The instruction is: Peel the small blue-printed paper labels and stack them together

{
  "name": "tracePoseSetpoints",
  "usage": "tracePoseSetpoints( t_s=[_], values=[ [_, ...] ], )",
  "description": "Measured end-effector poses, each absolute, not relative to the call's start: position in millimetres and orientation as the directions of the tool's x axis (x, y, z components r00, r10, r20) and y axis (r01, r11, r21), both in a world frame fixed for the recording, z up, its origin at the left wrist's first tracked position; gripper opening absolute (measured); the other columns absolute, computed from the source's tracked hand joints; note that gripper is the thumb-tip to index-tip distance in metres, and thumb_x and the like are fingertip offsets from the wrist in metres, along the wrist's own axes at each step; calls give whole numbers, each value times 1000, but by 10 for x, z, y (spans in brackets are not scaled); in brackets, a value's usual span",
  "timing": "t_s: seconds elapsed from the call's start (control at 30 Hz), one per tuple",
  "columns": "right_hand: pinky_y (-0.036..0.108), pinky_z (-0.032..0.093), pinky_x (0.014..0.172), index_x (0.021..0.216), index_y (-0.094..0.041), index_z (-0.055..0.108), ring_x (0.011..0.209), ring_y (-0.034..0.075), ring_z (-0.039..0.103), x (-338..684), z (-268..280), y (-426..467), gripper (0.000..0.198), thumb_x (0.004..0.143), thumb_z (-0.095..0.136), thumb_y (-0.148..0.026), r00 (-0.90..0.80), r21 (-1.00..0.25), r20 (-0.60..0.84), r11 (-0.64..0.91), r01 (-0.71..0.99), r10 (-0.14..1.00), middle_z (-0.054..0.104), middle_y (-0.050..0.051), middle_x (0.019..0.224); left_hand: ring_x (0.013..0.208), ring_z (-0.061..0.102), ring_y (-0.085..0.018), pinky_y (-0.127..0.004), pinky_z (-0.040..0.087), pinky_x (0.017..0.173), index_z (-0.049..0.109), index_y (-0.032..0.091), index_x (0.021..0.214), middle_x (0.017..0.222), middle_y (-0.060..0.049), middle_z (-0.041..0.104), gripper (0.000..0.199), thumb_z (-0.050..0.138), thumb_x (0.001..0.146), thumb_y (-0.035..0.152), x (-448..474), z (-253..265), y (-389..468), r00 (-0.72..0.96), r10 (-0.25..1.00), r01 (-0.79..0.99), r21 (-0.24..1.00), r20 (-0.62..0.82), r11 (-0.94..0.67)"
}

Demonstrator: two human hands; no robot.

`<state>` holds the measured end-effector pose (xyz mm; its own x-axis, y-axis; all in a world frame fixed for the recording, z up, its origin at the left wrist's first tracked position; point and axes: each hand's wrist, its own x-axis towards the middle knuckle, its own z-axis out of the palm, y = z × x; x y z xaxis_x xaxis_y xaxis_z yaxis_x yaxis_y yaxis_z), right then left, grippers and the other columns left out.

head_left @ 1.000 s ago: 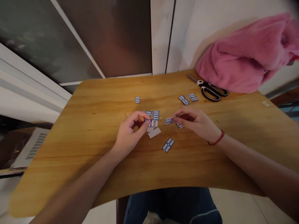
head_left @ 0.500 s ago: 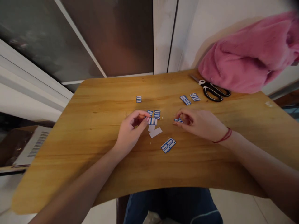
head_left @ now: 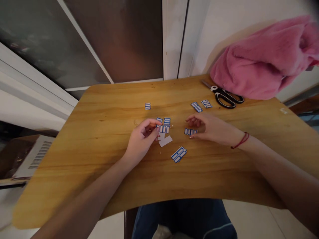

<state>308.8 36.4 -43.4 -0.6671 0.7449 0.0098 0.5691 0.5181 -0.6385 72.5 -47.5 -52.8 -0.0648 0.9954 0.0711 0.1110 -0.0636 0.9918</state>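
Note:
My left hand pinches a blue-bordered white label strip between thumb and fingers. Under and behind that strip lie more label pieces and two plain white slips. My right hand, with a red cord at the wrist, has its thumb and fingers apart. Between them, at the fingertips, a short label strip lies on the table; whether the thumb touches it I cannot tell. Closer to me is a small overlapping stack of label strips.
The wooden table also bears a small label piece at the back, two label groups behind my right hand, black-handled scissors and a pink plush cloth. A box stands beyond the left edge.
My right hand has let go of the short label strip, which now lies on the table, and its fingers have spread. My left hand still pinches its strip.

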Motion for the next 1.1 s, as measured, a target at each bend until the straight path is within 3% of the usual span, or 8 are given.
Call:
tracePoseSetpoints(
  t_s=[0.13,0.33,0.53,0.8,1.1],
  values=[
    [37,47,83,102,-17,60,88,21,56,3111,-423,367,33,70,67,-26,-713,-637,-21,540,550,701,64,9,93,65,55,-8,-20,48,60,61,18,91,80,0,58,10,57,82,21,743,-540,-490,-42,998,130,991,45,-39],
    [34,50,74,100,-16,59,77,17,59,3036,-486,319,24,77,62,-24,-754,-751,-69,463,471,654,66,7,88,64,55,-10,-20,47,58,60,18,90,72,1,58,10,58,81,21,776,-525,-510,-30,999,142,990,20,-16],
    [35,45,81,102,-16,59,87,19,54,3019,-462,314,37,72,70,-35,-755,-546,68,658,519,652,62,7,92,64,56,-9,-20,48,59,60,18,88,72,1,58,9,59,80,20,792,-521,-508,-26,1000,133,991,8,-5],
    [37,46,80,101,-16,58,89,22,56,3024,-558,345,35,73,67,-34,-665,-505,175,646,572,726,60,9,98,65,56,-10,-20,47,60,60,18,88,71,1,57,8,57,81,18,804,-513,-525,-21,999,173,985,26,-22],
    [37,48,79,109,-17,56,86,20,55,2996,-601,337,32,78,59,-23,-664,-609,138,592,528,735,63,6,94,66,55,-10,-20,47,59,60,19,88,75,1,58,9,56,80,17,823,-510,-537,6,1000,209,978,19,-20]
  ],
)
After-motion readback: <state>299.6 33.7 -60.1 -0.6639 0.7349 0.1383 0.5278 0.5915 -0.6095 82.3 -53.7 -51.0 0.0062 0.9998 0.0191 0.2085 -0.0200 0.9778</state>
